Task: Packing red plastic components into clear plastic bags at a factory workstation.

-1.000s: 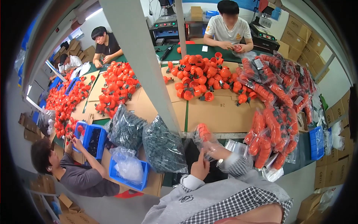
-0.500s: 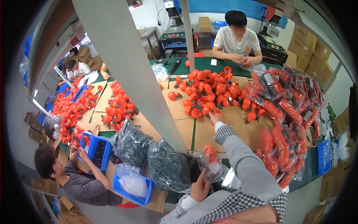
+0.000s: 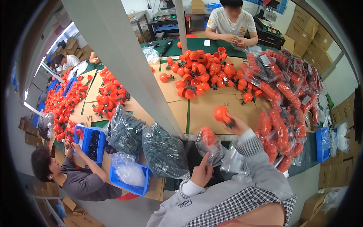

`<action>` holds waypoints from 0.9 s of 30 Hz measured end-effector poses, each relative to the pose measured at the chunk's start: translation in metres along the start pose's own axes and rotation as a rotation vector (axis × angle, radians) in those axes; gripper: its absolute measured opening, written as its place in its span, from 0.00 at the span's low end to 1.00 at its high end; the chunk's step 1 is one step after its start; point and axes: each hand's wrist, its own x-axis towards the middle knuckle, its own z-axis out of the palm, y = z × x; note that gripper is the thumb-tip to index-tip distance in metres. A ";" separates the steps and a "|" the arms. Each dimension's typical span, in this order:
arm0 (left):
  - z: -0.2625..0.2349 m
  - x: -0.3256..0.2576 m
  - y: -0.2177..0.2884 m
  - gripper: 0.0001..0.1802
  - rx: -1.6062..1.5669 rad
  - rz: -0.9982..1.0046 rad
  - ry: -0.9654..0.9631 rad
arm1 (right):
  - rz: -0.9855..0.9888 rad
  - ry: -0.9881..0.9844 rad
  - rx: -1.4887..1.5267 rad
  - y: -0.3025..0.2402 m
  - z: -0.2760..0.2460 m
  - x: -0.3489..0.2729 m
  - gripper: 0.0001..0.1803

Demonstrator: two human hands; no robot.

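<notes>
My right hand point(image 3: 237, 125) is closed around the black fitting of an orange-red plastic cup point(image 3: 220, 113), raised just over the near edge of the table. The cup's rounded side faces up. To its left, my left hand point(image 3: 201, 173) has its index finger stretched out along a clear plastic bag point(image 3: 214, 153), while the other fingers curl in at the bag's near edge. Inside that bag sit stacked orange-red cups point(image 3: 207, 136). Farther off, a heap of loose cups with black fittings point(image 3: 196, 72) lies on cardboard point(image 3: 211, 108).
Filled bags of cups point(image 3: 281, 125) pile up on the right. A slanted grey post point(image 3: 124, 56) crosses the left side. Bags of dark parts point(image 3: 164, 151) and a blue bin point(image 3: 128, 181) stand left of me. Co-workers sit across point(image 3: 232, 26) and at left point(image 3: 83, 174).
My right hand has drawn back from the heap's near edge toward me, bringing a cup with it. My left hand stays by the bag. The whole view has shifted slightly.
</notes>
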 end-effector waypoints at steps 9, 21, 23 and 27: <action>0.029 -0.009 -0.021 0.33 0.260 0.164 -0.168 | 0.222 -0.428 -1.002 0.056 -0.022 -0.154 0.18; 0.052 -0.028 -0.038 0.34 0.335 0.222 -0.294 | -0.758 0.371 -1.350 0.180 -0.049 -0.006 0.19; 0.047 -0.028 -0.033 0.33 0.376 0.179 -0.279 | -0.433 0.402 -1.564 0.165 -0.033 -0.011 0.17; 0.030 -0.022 -0.021 0.28 0.130 0.159 -0.107 | -0.728 -0.263 -1.654 0.151 -0.057 -0.021 0.14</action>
